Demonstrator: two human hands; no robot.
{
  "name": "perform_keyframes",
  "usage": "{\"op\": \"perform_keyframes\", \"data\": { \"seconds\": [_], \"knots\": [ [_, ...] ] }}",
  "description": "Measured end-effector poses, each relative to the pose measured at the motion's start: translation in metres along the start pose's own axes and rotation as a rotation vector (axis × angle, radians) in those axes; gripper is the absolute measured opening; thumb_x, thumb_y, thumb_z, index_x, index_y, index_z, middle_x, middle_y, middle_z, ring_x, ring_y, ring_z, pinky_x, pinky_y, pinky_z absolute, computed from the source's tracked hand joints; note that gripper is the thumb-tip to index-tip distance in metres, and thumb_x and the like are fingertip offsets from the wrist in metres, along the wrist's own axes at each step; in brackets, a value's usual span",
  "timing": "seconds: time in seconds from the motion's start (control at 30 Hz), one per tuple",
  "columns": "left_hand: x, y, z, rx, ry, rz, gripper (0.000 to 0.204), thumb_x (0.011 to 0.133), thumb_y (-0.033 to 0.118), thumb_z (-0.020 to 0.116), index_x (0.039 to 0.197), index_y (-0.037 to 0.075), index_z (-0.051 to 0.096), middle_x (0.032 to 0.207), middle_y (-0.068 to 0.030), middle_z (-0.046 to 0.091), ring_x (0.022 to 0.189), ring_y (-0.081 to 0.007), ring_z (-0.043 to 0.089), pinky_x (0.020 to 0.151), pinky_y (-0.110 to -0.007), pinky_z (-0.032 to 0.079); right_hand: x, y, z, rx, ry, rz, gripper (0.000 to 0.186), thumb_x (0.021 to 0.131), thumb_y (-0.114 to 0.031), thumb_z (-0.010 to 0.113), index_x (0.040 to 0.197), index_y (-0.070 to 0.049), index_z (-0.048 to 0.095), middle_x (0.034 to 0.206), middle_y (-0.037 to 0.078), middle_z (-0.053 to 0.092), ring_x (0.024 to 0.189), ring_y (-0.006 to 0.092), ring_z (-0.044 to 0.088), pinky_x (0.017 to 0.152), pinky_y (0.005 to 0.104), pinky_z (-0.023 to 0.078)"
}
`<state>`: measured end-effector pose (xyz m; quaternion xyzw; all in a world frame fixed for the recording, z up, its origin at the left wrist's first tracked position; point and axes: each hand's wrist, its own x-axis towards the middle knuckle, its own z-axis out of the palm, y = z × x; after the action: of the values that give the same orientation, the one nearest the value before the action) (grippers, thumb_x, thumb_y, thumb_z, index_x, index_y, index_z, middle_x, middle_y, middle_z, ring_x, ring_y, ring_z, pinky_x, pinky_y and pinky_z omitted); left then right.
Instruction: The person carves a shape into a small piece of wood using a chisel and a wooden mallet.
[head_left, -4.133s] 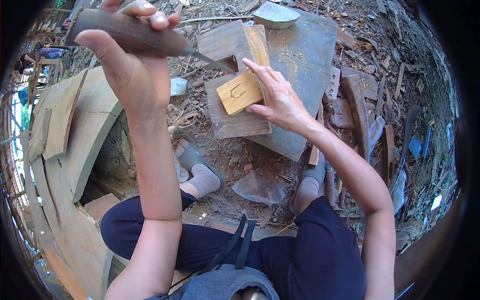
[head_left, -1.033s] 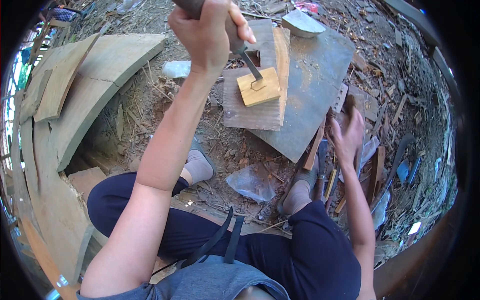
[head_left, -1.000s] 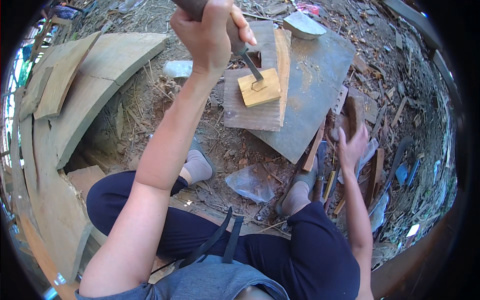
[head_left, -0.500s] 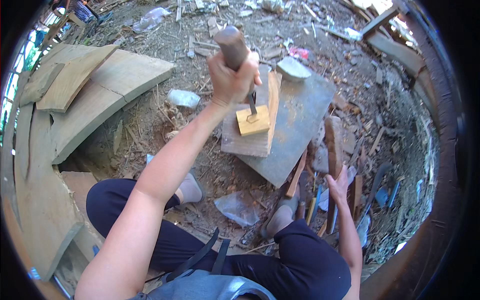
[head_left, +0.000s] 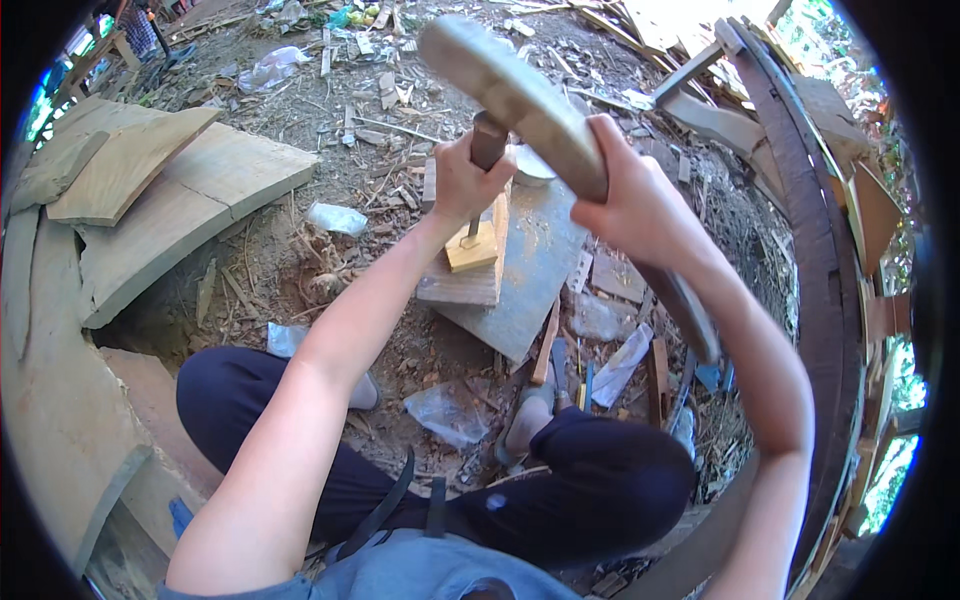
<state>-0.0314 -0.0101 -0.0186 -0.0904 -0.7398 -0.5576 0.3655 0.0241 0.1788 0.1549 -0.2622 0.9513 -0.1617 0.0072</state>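
Note:
My left hand [head_left: 463, 185] is wrapped round the wooden handle of a chisel [head_left: 488, 143], which stands nearly upright. The chisel's narrow metal blade meets the top of a small yellow wooden block [head_left: 471, 251], where an outline shows. My right hand [head_left: 645, 205] grips a long, slightly curved wooden mallet [head_left: 520, 92] by its middle. The mallet's thick end slants up past the top of the chisel handle; whether the two touch I cannot tell. Beneath the block lies a thick wooden board [head_left: 455, 289], resting on a grey flat slab [head_left: 545, 235].
Large curved planks [head_left: 225, 175] are stacked at the left. A clear plastic bag [head_left: 447, 413] lies between my feet. Several hand tools and wood strips [head_left: 590, 385] lie by my right foot. A dark beam [head_left: 800, 250] runs along the right, and wood scraps litter the ground.
My right hand has swung the mallet up from low on the right to beside the chisel top. My left hand keeps its grip on the chisel. The view has shifted to the right.

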Motion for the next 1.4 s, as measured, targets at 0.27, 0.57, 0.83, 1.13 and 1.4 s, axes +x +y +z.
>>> {"op": "perform_keyframes", "data": {
  "seconds": [0.27,0.57,0.83,1.13,1.4],
  "knots": [
    [0.004,0.005,-0.01,-0.112,-0.022,-0.114,0.019,0.075,0.019,0.068,0.069,0.003,0.06,0.053,-0.0072,0.062,0.047,-0.0183,0.065,0.05,-0.031,0.051,0.003,-0.018,-0.069,0.2,0.439,-0.228,0.059,0.081,-0.019,0.073,0.129,0.006,0.049,0.094,0.013,0.068,0.072,0.0183,0.065,0.066,0.0316,0.053],
    [0.003,-0.009,-0.008,-0.098,0.003,-0.12,0.023,0.071,0.021,0.069,0.068,0.001,0.057,0.057,-0.0131,0.059,0.051,-0.027,0.061,0.054,-0.036,0.049,0.016,0.006,-0.01,0.13,0.017,-0.05,0.061,0.074,-0.009,0.067,0.131,-0.002,0.045,0.107,0.025,0.066,0.095,0.031,0.067,0.085,0.043,0.054],
    [0.003,-0.005,-0.006,-0.081,-0.035,-0.12,0.025,0.07,0.022,0.069,0.068,0.001,0.055,0.056,-0.0127,0.058,0.05,-0.0263,0.06,0.053,-0.036,0.047,0.011,0.001,-0.035,0.184,0.711,-0.276,0.04,0.079,-0.017,0.069,0.111,0.002,0.057,0.083,0.012,0.067,0.073,0.0229,0.065,0.067,0.038,0.052],
    [0.005,0.0,-0.009,-0.136,-0.013,-0.13,0.022,0.074,0.021,0.069,0.07,0.002,0.058,0.057,-0.0092,0.059,0.051,-0.0185,0.06,0.053,-0.033,0.048,-0.027,0.083,0.057,0.386,0.197,0.024,0.073,0.073,-0.01,0.068,0.138,-0.002,0.037,0.109,0.022,0.064,0.099,0.0341,0.065,0.088,0.0413,0.049],
    [-0.001,-0.003,-0.003,-0.292,-0.022,-0.168,0.017,0.076,0.015,0.066,0.07,0.001,0.06,0.055,-0.0047,0.061,0.045,-0.0132,0.062,0.043,-0.027,0.05,-0.188,0.238,0.273,0.177,0.146,0.786,0.075,0.074,-0.022,0.071,0.138,-0.005,0.037,0.113,0.031,0.062,0.105,0.0477,0.06,0.09,0.0496,0.048]
  ]
}}
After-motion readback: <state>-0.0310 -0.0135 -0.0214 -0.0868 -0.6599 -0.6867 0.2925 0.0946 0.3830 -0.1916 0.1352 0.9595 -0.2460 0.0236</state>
